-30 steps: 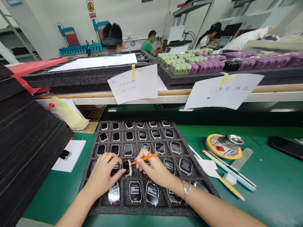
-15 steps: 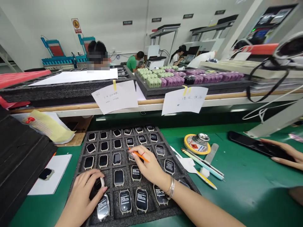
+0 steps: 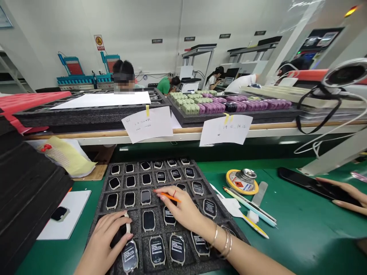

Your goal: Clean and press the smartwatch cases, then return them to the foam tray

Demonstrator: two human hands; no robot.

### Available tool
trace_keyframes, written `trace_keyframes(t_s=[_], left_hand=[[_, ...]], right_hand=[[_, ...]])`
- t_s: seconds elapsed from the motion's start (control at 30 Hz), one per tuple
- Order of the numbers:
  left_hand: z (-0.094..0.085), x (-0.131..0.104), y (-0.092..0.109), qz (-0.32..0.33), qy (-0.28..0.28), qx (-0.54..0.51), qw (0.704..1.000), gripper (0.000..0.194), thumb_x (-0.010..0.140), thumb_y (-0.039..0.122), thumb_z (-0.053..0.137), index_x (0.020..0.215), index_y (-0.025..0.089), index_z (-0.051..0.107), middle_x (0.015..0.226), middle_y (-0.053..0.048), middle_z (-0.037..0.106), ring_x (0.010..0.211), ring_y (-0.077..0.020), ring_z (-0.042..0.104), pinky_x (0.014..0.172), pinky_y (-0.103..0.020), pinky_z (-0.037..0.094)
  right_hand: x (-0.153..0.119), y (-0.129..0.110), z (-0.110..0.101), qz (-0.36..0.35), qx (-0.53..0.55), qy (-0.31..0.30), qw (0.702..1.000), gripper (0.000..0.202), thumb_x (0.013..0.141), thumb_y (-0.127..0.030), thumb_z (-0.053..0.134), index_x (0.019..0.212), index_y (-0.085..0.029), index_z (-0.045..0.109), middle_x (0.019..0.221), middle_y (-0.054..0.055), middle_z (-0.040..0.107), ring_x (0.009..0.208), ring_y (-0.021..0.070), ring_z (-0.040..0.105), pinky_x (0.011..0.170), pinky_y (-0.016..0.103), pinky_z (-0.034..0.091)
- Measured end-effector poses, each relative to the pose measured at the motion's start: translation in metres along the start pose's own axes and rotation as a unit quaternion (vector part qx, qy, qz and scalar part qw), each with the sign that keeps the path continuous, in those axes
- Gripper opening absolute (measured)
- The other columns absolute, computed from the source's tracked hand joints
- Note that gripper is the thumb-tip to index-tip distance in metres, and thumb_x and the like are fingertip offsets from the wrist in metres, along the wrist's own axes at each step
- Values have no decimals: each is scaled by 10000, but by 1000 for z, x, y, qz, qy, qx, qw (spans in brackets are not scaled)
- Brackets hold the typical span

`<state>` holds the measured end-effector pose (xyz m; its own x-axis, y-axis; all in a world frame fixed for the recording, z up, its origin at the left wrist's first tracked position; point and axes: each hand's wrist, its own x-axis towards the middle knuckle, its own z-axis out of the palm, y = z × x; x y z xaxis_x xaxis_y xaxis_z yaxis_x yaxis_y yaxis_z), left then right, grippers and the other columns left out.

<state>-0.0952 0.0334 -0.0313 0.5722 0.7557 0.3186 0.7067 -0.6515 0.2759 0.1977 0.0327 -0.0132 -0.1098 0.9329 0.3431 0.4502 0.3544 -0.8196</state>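
My left hand (image 3: 104, 233) curls around a watch case (image 3: 128, 224) tipped up on its edge, fingers and thumb pinching its sides at the left of a black foam tray (image 3: 137, 221). My right hand (image 3: 185, 210) holds an orange pen-like tool (image 3: 171, 197) between thumb and fingers. Its tip hovers by a dark-screened watch (image 3: 145, 197) in the tray's third row. Rows of watch cases fill the compartments, several showing white text, such as the lit watch (image 3: 177, 248) at the front. My right hand and forearm cover some of them.
To the right lie a round tin with a metal cap (image 3: 242, 181), a cyan pen (image 3: 262, 214) and a white-and-yellow stick (image 3: 255, 225). Another person's hand (image 3: 344, 191) touches a black phone (image 3: 312, 183). One watch (image 3: 59, 214) rests on a white pad (image 3: 76, 202). A shelf (image 3: 183, 133) spans the back.
The view has shifted slightly, moving the tray right and down in the picture. My right hand with the orange tool has moved a little left and nearer over the tray. My left hand keeps its hold.
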Motion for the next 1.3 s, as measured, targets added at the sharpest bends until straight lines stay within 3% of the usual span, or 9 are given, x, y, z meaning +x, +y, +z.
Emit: trace_keyframes(t_s=[0.1,0.2,0.43,0.67,1.3], left_hand=[[-1,1,4,-8,-2,-13,1000,221,938,422,605,1135,332,647,1232,-34,708,1151,-275,656,935,-473,575],[-2,1,6,-15,-5,-19,1000,196,938,425,608,1106,338,661,1232,-28,715,1154,-284,658,959,-507,557],[-4,2,12,-29,-13,-44,999,185,926,366,640,1107,333,623,1214,-18,719,1152,-284,654,986,-531,526],[0,2,12,-90,0,-75,993,411,852,290,735,1183,302,492,1172,-44,709,1100,-280,662,903,-470,563],[2,0,11,-98,-17,-79,992,355,888,303,684,1185,287,490,1192,-74,685,1129,-293,649,925,-482,546]], right_hand=[[1,-23,14,3,65,-66,996,172,944,-228,579,1033,-236,727,1007,19,776,913,185,725,852,314,561],[5,-33,32,10,120,-108,987,152,910,-234,612,993,-231,739,969,20,780,896,189,731,861,318,560],[8,-14,68,97,257,-113,955,283,957,-393,496,934,-154,647,876,101,761,785,189,748,725,320,613],[3,-17,60,118,267,-126,948,182,933,-289,557,874,-168,680,833,61,744,790,174,730,776,312,589],[0,-18,63,73,223,-123,964,172,973,-260,499,884,-194,631,838,27,712,800,160,687,764,289,530]])
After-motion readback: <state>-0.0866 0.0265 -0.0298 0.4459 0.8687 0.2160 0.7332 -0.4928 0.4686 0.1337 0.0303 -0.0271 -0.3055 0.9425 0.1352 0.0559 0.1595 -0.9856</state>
